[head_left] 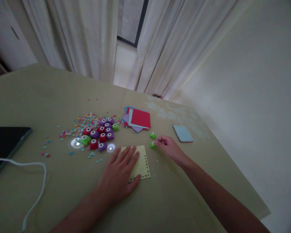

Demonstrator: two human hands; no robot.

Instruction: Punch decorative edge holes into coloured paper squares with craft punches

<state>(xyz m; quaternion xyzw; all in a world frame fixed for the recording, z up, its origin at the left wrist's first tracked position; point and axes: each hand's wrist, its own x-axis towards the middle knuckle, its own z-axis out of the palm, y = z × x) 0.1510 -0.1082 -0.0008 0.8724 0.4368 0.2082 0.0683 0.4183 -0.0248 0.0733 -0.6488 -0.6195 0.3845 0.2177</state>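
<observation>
My left hand point(120, 174) lies flat, fingers spread, on a pale yellow paper square point(143, 161) whose right edge has small punched shapes. My right hand point(168, 146) reaches out with its fingers curled and their tips pinched on a small green paper punch point(153, 145). A second green punch point(153, 135) sits just beyond it, apart from the hand.
A cluster of several red, purple and green punches point(100, 134) sits among scattered confetti point(87, 121). A stack of coloured papers point(138, 119) lies behind, a light blue card point(183, 133) to the right. A dark tablet point(5, 144) with a white cable point(36, 181) is left. Curtains hang behind the table.
</observation>
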